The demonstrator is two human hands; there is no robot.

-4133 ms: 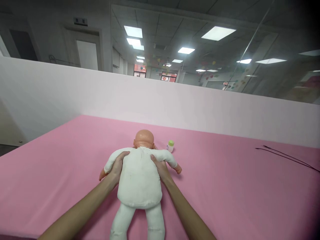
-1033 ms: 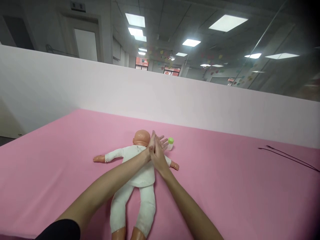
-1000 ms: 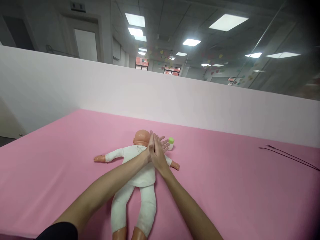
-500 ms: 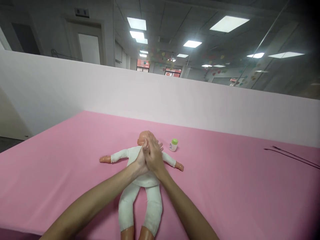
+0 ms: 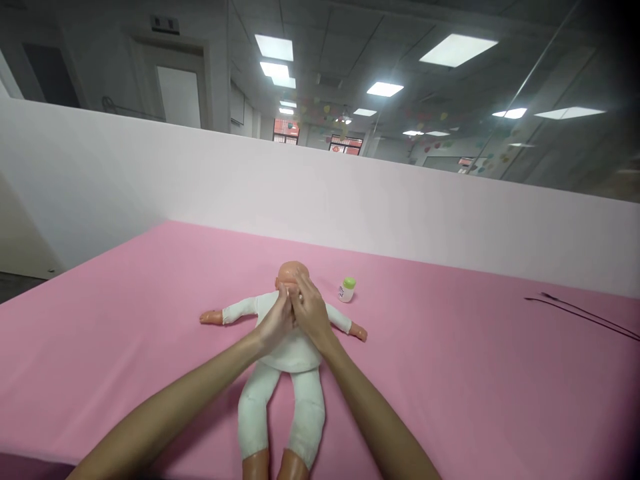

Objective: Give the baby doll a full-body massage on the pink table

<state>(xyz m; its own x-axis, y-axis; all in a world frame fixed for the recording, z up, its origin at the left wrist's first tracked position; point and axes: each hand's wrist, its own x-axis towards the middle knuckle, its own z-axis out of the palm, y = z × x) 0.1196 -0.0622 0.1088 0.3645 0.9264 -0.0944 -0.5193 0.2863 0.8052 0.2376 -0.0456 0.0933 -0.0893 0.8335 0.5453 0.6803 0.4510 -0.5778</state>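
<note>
A baby doll [image 5: 295, 357] in a white suit lies on its back, arms spread and head away from me. Over its upper chest my two hands meet, hiding part of the face and neck. My left hand [image 5: 277, 321] has its thumb raised and leans against the right palm; its other fingers are mostly hidden there. My right hand [image 5: 313, 312] has its fingers stretched out, pointing forward. No object shows between them. Right of the doll's head stands a small jar [image 5: 347, 291] with a green lid.
Pink cloth [image 5: 450, 373] covers the padded surface under the doll. A white low wall [image 5: 350, 200] runs along the back, with glass above it. Two thin black cords [image 5: 583, 313] lie at the far right.
My hands have shifted against each other: the left has slid back toward me, and its fingertips no longer stick out past the right hand. More of the doll's head shows.
</note>
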